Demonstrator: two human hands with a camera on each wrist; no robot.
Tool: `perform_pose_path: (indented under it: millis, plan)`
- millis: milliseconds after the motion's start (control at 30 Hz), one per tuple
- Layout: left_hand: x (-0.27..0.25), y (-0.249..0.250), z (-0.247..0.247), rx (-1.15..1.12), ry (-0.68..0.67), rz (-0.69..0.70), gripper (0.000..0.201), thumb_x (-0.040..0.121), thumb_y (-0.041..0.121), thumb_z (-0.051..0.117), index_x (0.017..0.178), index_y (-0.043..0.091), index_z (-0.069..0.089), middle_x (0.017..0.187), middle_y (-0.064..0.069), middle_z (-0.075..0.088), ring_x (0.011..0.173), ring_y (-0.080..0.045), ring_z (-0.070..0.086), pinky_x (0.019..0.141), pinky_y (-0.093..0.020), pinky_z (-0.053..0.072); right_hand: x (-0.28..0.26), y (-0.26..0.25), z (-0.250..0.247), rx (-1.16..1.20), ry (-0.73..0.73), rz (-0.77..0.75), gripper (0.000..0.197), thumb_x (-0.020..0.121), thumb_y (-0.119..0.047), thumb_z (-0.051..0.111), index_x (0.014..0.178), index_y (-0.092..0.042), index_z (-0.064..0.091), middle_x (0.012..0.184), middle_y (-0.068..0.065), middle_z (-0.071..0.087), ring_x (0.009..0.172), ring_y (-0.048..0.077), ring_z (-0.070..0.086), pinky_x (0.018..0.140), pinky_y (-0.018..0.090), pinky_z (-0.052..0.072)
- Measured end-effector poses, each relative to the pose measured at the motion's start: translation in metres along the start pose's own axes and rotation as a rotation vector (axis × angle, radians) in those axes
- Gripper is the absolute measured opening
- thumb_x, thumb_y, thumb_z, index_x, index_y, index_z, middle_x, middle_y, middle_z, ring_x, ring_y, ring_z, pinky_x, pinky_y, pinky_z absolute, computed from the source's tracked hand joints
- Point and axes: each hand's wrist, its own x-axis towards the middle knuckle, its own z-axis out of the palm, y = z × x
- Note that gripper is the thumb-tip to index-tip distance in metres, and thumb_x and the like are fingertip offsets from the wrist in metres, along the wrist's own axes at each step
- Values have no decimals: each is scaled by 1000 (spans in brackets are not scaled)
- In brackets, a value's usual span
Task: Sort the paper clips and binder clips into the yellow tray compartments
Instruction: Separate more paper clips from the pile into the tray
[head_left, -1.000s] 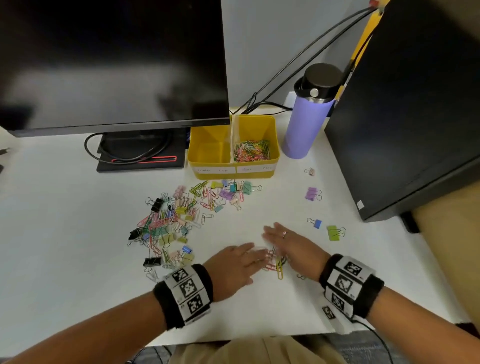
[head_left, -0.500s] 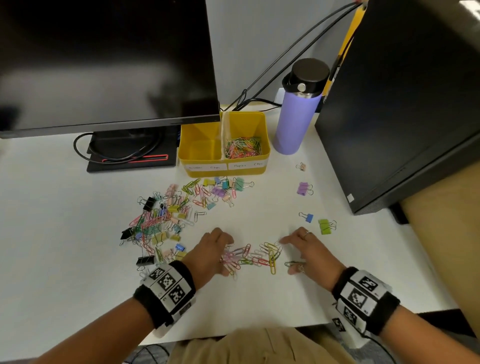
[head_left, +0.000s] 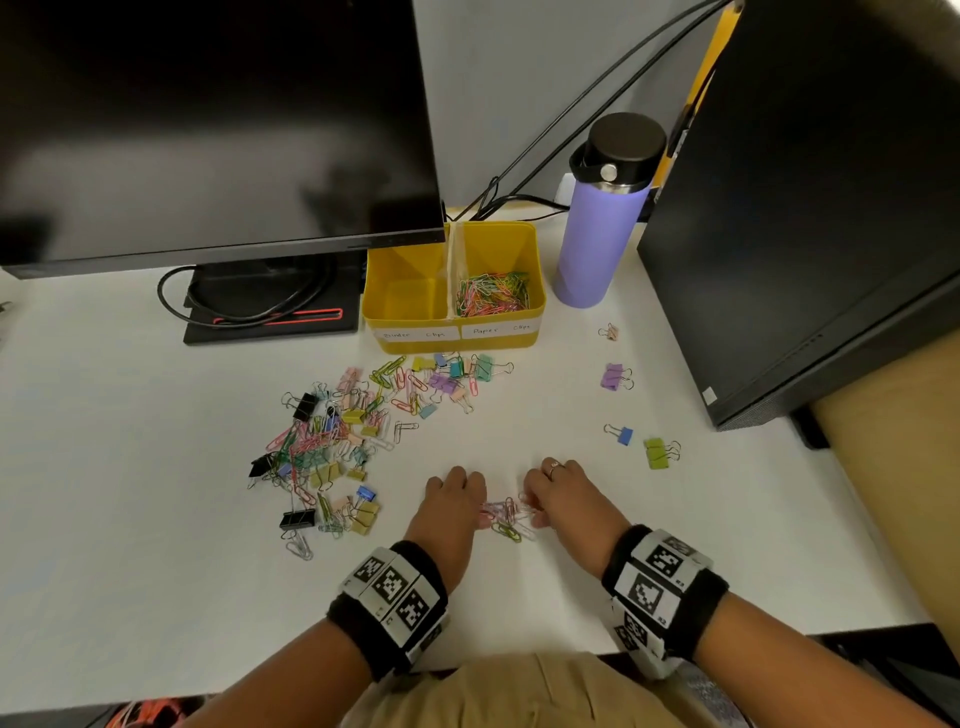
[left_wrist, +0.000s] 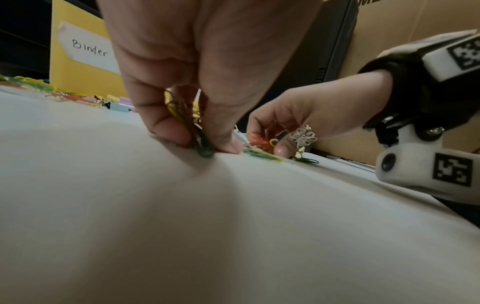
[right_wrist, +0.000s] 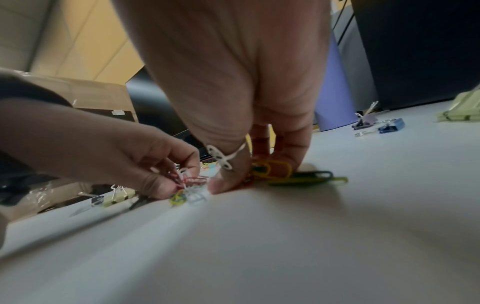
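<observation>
Left hand (head_left: 453, 503) and right hand (head_left: 563, 496) curled, fingertips pinching a small bunch of paper clips (head_left: 506, 517) on the table (head_left: 519, 452) between them. A few clips (right_wrist: 298, 176) lying loose just outside the right pinch, likely left behind on lifting. Slick wire, thin grip: probably some slipping out on the way to the tray (head_left: 501, 335), well beyond the pinch. Mixed pile (head_left: 332, 441) off to the left, binder clips (head_left: 660, 453) to the right, easily swept in by mistake.

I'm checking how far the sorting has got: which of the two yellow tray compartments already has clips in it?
The right compartment, labelled for paper clips, holds a heap of coloured paper clips; the left compartment, labelled for binder clips, shows only its bare yellow floor.
</observation>
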Motion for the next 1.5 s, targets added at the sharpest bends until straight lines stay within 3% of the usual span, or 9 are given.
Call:
perform_pose_path:
  millis: [67, 167, 333, 567, 733, 967, 1167, 1267, 1500]
  plan:
    - [5, -2, 3, -15, 12, -34, 22, 96, 4, 38, 117, 8, 45, 121, -9, 48, 107, -23, 46, 78, -27, 33, 3, 1, 5, -130, 19, -7, 30, 51, 5, 64, 75, -12, 62, 77, 6, 64, 71, 20, 61, 58, 16, 48]
    - [7, -3, 0, -59, 39, -71, 23, 97, 10, 40, 120, 7, 42, 123, -9, 49, 110, -22, 50, 85, -28, 42, 5, -1, 6, -332, 85, -37, 39, 49, 6, 26, 53, -13, 61, 50, 5, 61, 46, 14, 58, 45, 12, 44]
    - [17, -11, -12, -199, 21, -55, 22, 97, 9, 39, 116, 3, 47, 121, -13, 54, 108, -26, 54, 89, -30, 43, 16, -1, -22, -23, -97, -37, 37, 70, 17, 36, 96, -5, 51, 105, 20, 55, 98, 29, 54, 78, 28, 40]
    - [24, -38, -82, -595, 41, -63, 22, 100, 15, 35, 104, 4, 54, 99, -9, 54, 82, -23, 50, 66, -24, 40, 105, -8, -138, 480, 245, 26, 34, 84, 10, 33, 66, -18, 39, 80, 6, 49, 83, 26, 48, 77, 33, 39]
    - [62, -39, -158, -658, 247, -97, 31, 99, 23, 40, 119, 4, 54, 86, -6, 56, 73, -18, 57, 57, -23, 41, 147, -4, -166, 480, 206, 149, 36, 92, -12, 49, 126, -4, 46, 131, 15, 53, 121, 27, 49, 105, 39, 42]
    - [135, -30, -201, -465, 395, -205, 37, 95, 29, 49, 111, -1, 61, 113, -18, 65, 101, -29, 60, 91, -38, 47, 80, 22, -133, 467, 504, -27, 26, 84, -1, 58, 110, -3, 62, 108, 16, 64, 90, 21, 58, 82, 23, 46]
    - [111, -20, -181, -287, 516, 87, 30, 96, 17, 46, 123, 9, 59, 133, -9, 55, 125, -25, 46, 105, -32, 33, 8, 48, -66, 359, 68, -61, 23, 75, 5, 67, 97, -2, 66, 89, 12, 60, 69, 10, 49, 67, 9, 46]
    - [87, -14, -150, -328, 671, 256, 24, 91, 10, 51, 106, 7, 69, 111, -11, 70, 100, -26, 64, 90, -31, 47, -16, 50, -31, 382, -88, -49, 32, 75, 7, 66, 105, -4, 63, 89, -2, 50, 70, -3, 43, 63, -5, 36]
    - [74, -13, -78, -21, 216, 92, 25, 93, 8, 38, 109, 2, 57, 114, -13, 60, 104, -28, 56, 91, -35, 49, -24, 38, -13, 455, -64, 33, 19, 84, 12, 47, 95, 4, 61, 80, -12, 40, 79, 20, 57, 67, 7, 46]
